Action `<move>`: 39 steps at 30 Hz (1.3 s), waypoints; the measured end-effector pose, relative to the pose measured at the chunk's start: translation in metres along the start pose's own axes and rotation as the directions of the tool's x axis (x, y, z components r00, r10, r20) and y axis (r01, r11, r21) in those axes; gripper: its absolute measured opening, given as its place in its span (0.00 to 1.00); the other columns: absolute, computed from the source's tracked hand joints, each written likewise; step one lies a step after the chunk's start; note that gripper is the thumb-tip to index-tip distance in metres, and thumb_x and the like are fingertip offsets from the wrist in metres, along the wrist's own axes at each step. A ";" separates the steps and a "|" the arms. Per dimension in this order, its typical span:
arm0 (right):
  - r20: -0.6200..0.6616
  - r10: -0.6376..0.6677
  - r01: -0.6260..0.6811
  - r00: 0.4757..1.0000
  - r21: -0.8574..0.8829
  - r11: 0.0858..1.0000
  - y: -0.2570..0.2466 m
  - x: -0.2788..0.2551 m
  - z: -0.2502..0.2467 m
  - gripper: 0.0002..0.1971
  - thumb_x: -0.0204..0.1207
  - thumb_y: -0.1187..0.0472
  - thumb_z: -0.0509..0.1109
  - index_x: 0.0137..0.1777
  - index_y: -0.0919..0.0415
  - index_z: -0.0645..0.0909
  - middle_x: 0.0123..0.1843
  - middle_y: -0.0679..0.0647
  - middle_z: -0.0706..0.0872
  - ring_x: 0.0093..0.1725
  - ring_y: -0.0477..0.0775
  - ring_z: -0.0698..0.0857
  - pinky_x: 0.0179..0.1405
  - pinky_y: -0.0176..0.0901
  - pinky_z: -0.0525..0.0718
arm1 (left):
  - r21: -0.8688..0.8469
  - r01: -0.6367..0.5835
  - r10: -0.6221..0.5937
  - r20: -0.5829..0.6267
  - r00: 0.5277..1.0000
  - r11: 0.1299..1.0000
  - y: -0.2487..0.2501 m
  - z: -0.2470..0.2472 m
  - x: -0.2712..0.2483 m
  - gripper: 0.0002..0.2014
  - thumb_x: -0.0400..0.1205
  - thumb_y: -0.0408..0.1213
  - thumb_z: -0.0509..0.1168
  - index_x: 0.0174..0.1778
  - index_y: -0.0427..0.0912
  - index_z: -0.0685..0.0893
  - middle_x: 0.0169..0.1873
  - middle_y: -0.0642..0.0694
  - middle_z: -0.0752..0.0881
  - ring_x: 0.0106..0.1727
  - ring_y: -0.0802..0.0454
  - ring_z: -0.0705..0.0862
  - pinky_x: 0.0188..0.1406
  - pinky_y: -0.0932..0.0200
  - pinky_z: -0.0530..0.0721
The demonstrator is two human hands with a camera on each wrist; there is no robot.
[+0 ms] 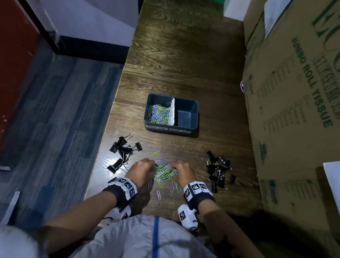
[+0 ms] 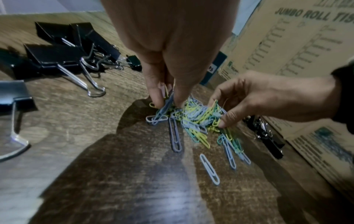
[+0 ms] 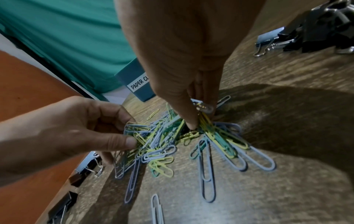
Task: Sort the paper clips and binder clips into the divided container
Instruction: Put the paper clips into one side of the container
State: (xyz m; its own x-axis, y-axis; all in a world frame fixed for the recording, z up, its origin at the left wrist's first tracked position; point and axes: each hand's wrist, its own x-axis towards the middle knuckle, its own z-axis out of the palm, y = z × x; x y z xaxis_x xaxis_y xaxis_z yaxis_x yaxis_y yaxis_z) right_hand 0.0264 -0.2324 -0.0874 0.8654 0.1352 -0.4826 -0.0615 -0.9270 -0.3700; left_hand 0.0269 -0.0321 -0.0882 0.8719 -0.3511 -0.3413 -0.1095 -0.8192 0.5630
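Left hand (image 1: 141, 169) and right hand (image 1: 183, 172) both pinch 1 paper-clip heap (image 1: 164, 171), 2 binder-clip piles at 9 (image 1: 122, 152) and 3 o'clock (image 1: 219, 172), 1 container (image 1: 193, 118) at 12.

Looked like an office storeroom or back room to me. A dark wood-grain desk (image 1: 180, 56) had big cardboard cartons (image 1: 296, 100) printed "JUMBO ROLL TISSUE" stacked at 3 o'clock. At 9 o'clock there was blue-grey carpet tile (image 1: 48, 110), and at 10 o'clock a red door (image 1: 9, 57) beside a white wall with black skirting.
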 end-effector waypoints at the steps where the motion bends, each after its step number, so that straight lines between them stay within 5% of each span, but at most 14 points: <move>1: -0.001 0.014 -0.014 1.000 0.001 1.000 0.002 0.002 0.001 0.24 0.68 0.77 0.73 0.55 0.47 0.88 0.59 0.55 0.89 0.56 0.62 0.88 0.55 0.54 0.88 | -0.016 -0.009 0.009 -0.019 1.000 1.000 0.000 -0.003 0.000 0.07 0.78 0.34 0.71 0.50 0.43 0.84 0.43 0.46 0.83 0.44 0.43 0.84 0.44 0.54 0.82; 5: 0.002 0.048 -0.048 0.999 0.025 0.999 0.012 0.012 0.005 0.20 0.67 0.68 0.81 0.56 0.47 0.89 0.54 0.55 0.92 0.51 0.59 0.91 0.53 0.52 0.89 | -0.083 -0.041 0.032 -0.112 0.993 0.996 0.003 -0.018 -0.001 0.04 0.77 0.32 0.74 0.46 0.41 0.88 0.39 0.52 0.83 0.38 0.54 0.82 0.41 0.61 0.81; 11: 0.006 0.057 -0.058 0.998 0.107 0.993 0.007 -0.002 -0.022 0.14 0.71 0.66 0.82 0.54 0.50 0.90 0.54 0.51 0.92 0.40 0.48 0.91 0.49 0.52 0.91 | -0.145 -0.136 0.098 -0.242 0.965 0.980 0.016 -0.056 0.004 0.02 0.77 0.31 0.74 0.44 0.39 0.88 0.37 0.53 0.84 0.35 0.58 0.82 0.33 0.76 0.74; 15: 0.007 0.079 -0.079 0.997 0.152 0.985 0.002 -0.010 -0.041 0.12 0.73 0.69 0.79 0.48 0.51 0.92 0.49 0.50 0.93 0.31 0.44 0.89 0.40 0.49 0.92 | -0.170 -0.193 0.131 -0.321 0.938 0.966 0.025 -0.096 0.026 0.04 0.79 0.34 0.72 0.47 0.39 0.87 0.41 0.48 0.88 0.38 0.59 0.85 0.34 0.72 0.82; 18: -0.014 0.078 -0.074 0.997 0.170 0.983 -0.005 -0.013 -0.057 0.08 0.72 0.65 0.81 0.46 0.52 0.92 0.47 0.49 0.93 0.36 0.46 0.90 0.44 0.45 0.91 | -0.132 -0.206 0.135 -0.413 0.901 0.970 0.033 -0.126 0.052 0.05 0.78 0.36 0.73 0.47 0.39 0.88 0.40 0.47 0.88 0.39 0.56 0.86 0.37 0.73 0.80; 20: -0.027 0.054 -0.048 0.998 0.204 0.978 -0.010 -0.014 -0.070 0.07 0.72 0.66 0.81 0.46 0.54 0.92 0.45 0.47 0.92 0.36 0.44 0.88 0.41 0.42 0.91 | -0.111 -0.197 0.126 -0.460 0.879 0.974 0.041 -0.143 0.072 0.07 0.77 0.37 0.74 0.47 0.38 0.88 0.40 0.44 0.89 0.39 0.53 0.86 0.40 0.63 0.86; 21: -0.024 0.036 -0.030 0.999 0.210 0.977 -0.013 -0.014 -0.076 0.07 0.73 0.66 0.80 0.48 0.56 0.92 0.47 0.47 0.90 0.37 0.42 0.86 0.38 0.33 0.87 | -0.114 -0.182 0.107 -0.475 0.874 0.977 0.042 -0.148 0.084 0.09 0.76 0.38 0.75 0.48 0.37 0.88 0.41 0.43 0.89 0.40 0.51 0.86 0.43 0.58 0.87; 22: -0.024 0.027 -0.022 0.999 0.210 0.977 -0.015 -0.013 -0.082 0.08 0.74 0.66 0.79 0.52 0.59 0.91 0.51 0.48 0.88 0.37 0.39 0.82 0.33 0.20 0.79 | -0.131 -0.150 0.072 -0.467 0.881 0.980 0.044 -0.152 0.093 0.11 0.75 0.38 0.76 0.50 0.37 0.89 0.42 0.42 0.90 0.41 0.51 0.87 0.46 0.56 0.87; 24: -0.056 0.010 0.002 0.998 0.207 0.978 -0.022 -0.008 -0.097 0.09 0.75 0.64 0.78 0.55 0.60 0.90 0.56 0.52 0.86 0.36 0.37 0.79 0.28 0.17 0.74 | -0.181 -0.096 0.012 -0.414 0.910 0.979 0.045 -0.158 0.106 0.17 0.74 0.41 0.77 0.55 0.38 0.88 0.47 0.40 0.91 0.46 0.49 0.88 0.53 0.54 0.87; 26: -0.110 -0.008 0.032 0.994 0.219 0.975 -0.032 -0.002 -0.114 0.09 0.73 0.60 0.80 0.53 0.54 0.91 0.59 0.54 0.87 0.43 0.41 0.84 0.40 0.23 0.81 | -0.166 -0.075 0.009 -0.365 0.931 0.983 0.042 -0.155 0.109 0.20 0.74 0.44 0.77 0.60 0.41 0.87 0.52 0.40 0.90 0.51 0.47 0.88 0.56 0.49 0.86; 28: -0.167 -0.025 0.061 0.986 0.215 0.975 -0.046 0.005 -0.133 0.08 0.72 0.59 0.81 0.51 0.53 0.92 0.59 0.57 0.89 0.57 0.51 0.83 0.59 0.43 0.84 | -0.077 -0.081 0.046 -0.383 0.923 0.994 0.038 -0.143 0.100 0.16 0.78 0.43 0.73 0.60 0.44 0.87 0.52 0.43 0.90 0.49 0.48 0.89 0.53 0.50 0.87; 32: -0.294 -0.068 0.134 0.953 0.214 0.968 -0.075 0.033 -0.172 0.07 0.73 0.62 0.80 0.51 0.57 0.92 0.57 0.57 0.90 0.63 0.55 0.82 0.59 0.38 0.74 | -0.016 -0.087 0.072 -0.420 0.905 0.996 0.025 -0.100 0.070 0.05 0.82 0.36 0.68 0.51 0.45 0.88 0.44 0.44 0.90 0.40 0.48 0.87 0.43 0.52 0.88; 35: -0.341 -0.078 0.155 0.937 0.203 0.967 -0.096 0.060 -0.187 0.08 0.73 0.63 0.81 0.52 0.57 0.92 0.55 0.56 0.92 0.60 0.55 0.86 0.57 0.35 0.76 | 0.094 -0.076 0.097 -0.241 0.966 0.993 0.015 -0.065 0.052 0.04 0.81 0.37 0.68 0.50 0.44 0.85 0.45 0.45 0.88 0.44 0.46 0.86 0.42 0.56 0.83; 39: -0.358 -0.136 0.193 0.924 0.130 0.972 -0.109 0.078 -0.197 0.16 0.72 0.59 0.81 0.60 0.53 0.89 0.51 0.54 0.92 0.54 0.55 0.88 0.52 0.38 0.80 | 0.181 0.003 -0.007 0.019 1.000 0.984 0.006 -0.034 0.044 0.25 0.80 0.49 0.68 0.70 0.45 0.73 0.62 0.41 0.78 0.60 0.41 0.79 0.50 0.51 0.79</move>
State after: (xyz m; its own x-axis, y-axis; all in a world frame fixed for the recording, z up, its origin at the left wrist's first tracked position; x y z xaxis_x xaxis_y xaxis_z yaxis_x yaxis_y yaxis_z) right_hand 0.1984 -0.1898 0.0718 0.9859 0.1252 -0.1113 0.0425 -0.8298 -0.5565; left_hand 0.0808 -0.0368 -0.0741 0.8635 -0.3539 -0.3595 -0.1909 -0.8889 0.4165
